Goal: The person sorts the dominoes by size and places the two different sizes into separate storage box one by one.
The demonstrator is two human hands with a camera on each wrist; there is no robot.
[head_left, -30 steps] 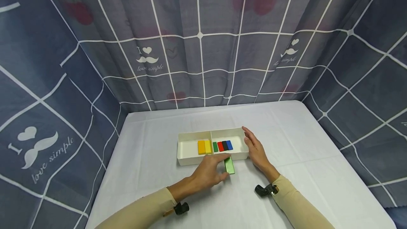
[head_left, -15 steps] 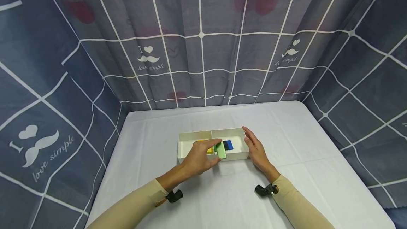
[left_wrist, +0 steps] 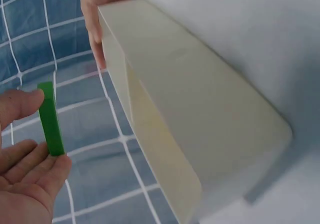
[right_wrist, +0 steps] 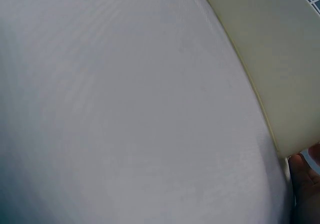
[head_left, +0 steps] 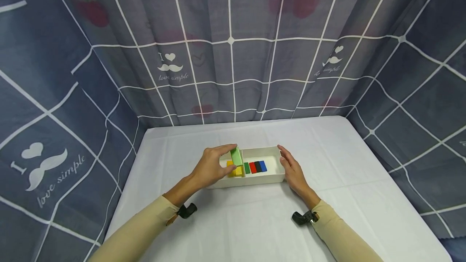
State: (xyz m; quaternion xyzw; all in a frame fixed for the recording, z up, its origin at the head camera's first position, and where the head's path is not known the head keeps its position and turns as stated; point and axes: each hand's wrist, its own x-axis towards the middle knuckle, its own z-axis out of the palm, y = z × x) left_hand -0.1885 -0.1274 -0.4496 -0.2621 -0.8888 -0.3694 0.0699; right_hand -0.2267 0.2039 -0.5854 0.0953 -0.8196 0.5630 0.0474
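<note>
My left hand (head_left: pixel 209 166) pinches a light green block (head_left: pixel 236 157) by its two ends, thumb against fingertips, over the left compartment of a white divided box (head_left: pixel 225 183). In the left wrist view the green block (left_wrist: pixel 51 120) is above the box's open side, apart from it. Two yellow blocks (head_left: pixel 238 172) lie in the left compartment, partly covered by the hand. My right hand (head_left: pixel 295 175) rests along the box's right end wall, its fingers fairly straight. Only a bit of that hand (right_wrist: pixel 304 176) shows in the right wrist view.
The right compartment holds a dark green block (head_left: pixel 247 168), a red block (head_left: pixel 253 167), a black block (head_left: pixel 258 166) and a blue block (head_left: pixel 263 166) in a row. A white cloth covers the table (head_left: pixel 255 221). Checked curtains (head_left: pixel 204 64) enclose its back and sides.
My left hand has carried the light green block from in front of the box, across the right compartment, to over the left one. My right hand has stayed at the box's end.
</note>
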